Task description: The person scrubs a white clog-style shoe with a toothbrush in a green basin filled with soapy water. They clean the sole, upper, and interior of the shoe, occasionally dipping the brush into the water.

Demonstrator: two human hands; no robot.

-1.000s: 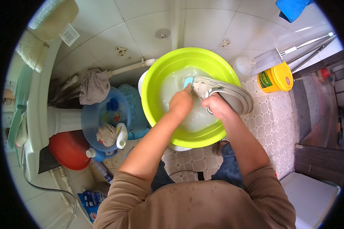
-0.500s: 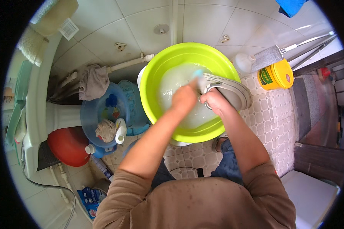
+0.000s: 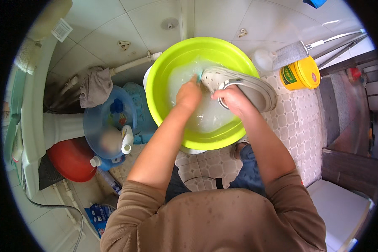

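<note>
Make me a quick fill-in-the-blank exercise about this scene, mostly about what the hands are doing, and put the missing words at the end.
1. The right hand holds the pale clog over the ____ basin.
2. The left hand holds a small light blue item at the clog's ____ end.
3. The lidded bucket at right is ____.
4. The red bowl is to the ____ of both hands.

Missing words: green; toe; yellow; left.
</note>
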